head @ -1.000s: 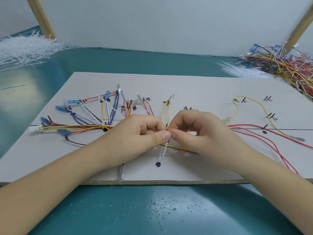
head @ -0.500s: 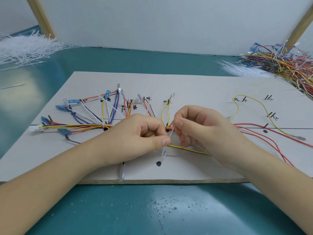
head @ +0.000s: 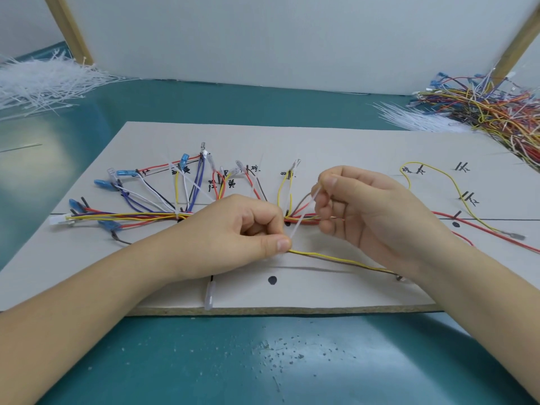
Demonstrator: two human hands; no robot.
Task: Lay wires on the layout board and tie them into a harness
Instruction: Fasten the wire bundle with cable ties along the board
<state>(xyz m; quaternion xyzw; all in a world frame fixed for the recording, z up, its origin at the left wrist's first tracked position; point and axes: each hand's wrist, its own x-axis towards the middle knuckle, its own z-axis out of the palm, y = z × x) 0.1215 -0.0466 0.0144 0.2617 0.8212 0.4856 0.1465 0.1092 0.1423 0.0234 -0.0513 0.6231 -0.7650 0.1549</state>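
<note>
Handwritten black Chinese characters are seen on the layout board [head: 336,147], set beside short black tick marks. 红 [head: 146,171] can be read near the left, beside a red wire, and 黄 [head: 185,170] a little to its right. Lower down, 红 [head: 212,187] is written above the main drawn line, with 黄 [head: 231,183] just beside it. 棕 [head: 254,168] stands further right. The remaining characters, near the board's middle and at its right side, are too blurred to be read. No printed brands or numbers can be made out.
</note>
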